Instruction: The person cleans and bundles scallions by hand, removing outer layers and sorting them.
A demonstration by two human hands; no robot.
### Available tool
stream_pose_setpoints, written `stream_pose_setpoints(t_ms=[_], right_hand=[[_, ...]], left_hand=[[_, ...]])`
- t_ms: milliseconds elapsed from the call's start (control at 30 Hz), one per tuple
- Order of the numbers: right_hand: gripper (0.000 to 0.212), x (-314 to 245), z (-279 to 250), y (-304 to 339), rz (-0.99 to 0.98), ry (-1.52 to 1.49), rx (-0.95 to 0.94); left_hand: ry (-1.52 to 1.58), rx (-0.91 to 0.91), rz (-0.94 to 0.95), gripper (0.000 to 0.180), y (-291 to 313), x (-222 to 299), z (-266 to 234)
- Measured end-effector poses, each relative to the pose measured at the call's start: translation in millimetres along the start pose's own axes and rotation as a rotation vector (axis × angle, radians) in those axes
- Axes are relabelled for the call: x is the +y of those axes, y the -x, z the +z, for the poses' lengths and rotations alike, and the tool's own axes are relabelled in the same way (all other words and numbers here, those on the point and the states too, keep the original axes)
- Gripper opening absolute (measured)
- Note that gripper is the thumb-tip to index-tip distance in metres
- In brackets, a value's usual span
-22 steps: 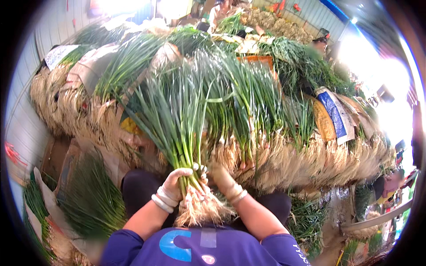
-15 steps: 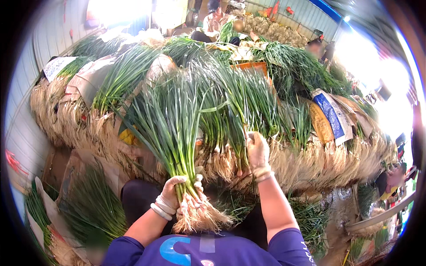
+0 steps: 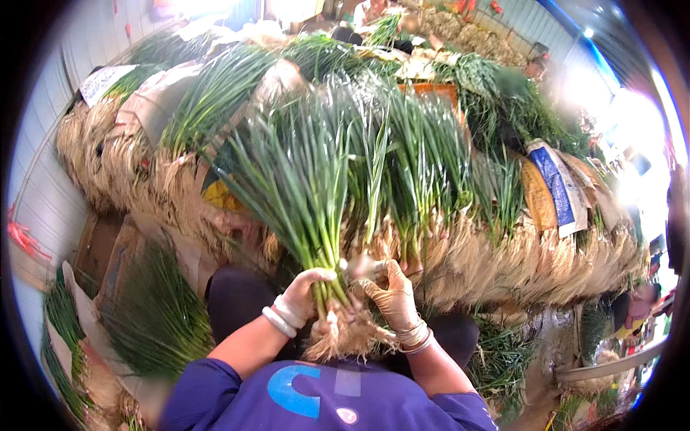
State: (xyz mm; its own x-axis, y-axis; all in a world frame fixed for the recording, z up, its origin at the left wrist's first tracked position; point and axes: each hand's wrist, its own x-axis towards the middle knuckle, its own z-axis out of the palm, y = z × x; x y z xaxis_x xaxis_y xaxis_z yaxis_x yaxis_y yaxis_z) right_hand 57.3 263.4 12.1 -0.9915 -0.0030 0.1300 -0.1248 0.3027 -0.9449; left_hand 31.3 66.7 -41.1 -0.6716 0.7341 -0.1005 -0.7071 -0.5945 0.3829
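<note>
My left hand (image 3: 305, 293), in a thin pale glove, is closed round the lower stalks of a bunch of green onions (image 3: 316, 194). The leaves fan up and away from me, and the pale roots (image 3: 348, 332) hang below my grip. My right hand (image 3: 392, 296), also gloved, is close beside the bunch on its right. Its fingers are pinched on a single green onion (image 3: 374, 194), whose lower end is blurred. Just beyond both hands, more green onions (image 3: 424, 161) lie with their roots toward me.
A long heap of green onions runs across, its roots (image 3: 496, 266) hanging at the front. Sacks (image 3: 552, 190) and an orange crate (image 3: 438, 90) lie among them. More bunches (image 3: 154, 316) stand at left; loose leaves (image 3: 496, 359) litter the floor at right. Another person (image 3: 370, 11) sits beyond.
My right hand has come back from the heap toward the bunch, bringing a green onion with it. My left hand has shifted slightly right and up with the bunch as the view moved.
</note>
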Motion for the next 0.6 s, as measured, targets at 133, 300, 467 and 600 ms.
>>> stream_pose_setpoints(t_ms=[133, 300, 467, 600], right_hand=[[0.041, 8, -1, -24, -0.352, 0.394, 0.185], [0.015, 29, 15, -52, -0.444, 0.47, 0.15], [0.015, 34, 9, -82, 0.269, -0.481, 0.01], [0.02, 40, 32, -85, 0.155, -0.18, -0.042]], left_hand=[[0.041, 0.004, -0.121, 0.04, -2, 4, -10], [0.082, 0.095, -0.063, 0.041, 4, 2, 2], [0.071, 0.068, -0.048, 0.041, 8, 6, 16], [0.049, 0.113, -0.083, 0.042, 6, 2, -9]])
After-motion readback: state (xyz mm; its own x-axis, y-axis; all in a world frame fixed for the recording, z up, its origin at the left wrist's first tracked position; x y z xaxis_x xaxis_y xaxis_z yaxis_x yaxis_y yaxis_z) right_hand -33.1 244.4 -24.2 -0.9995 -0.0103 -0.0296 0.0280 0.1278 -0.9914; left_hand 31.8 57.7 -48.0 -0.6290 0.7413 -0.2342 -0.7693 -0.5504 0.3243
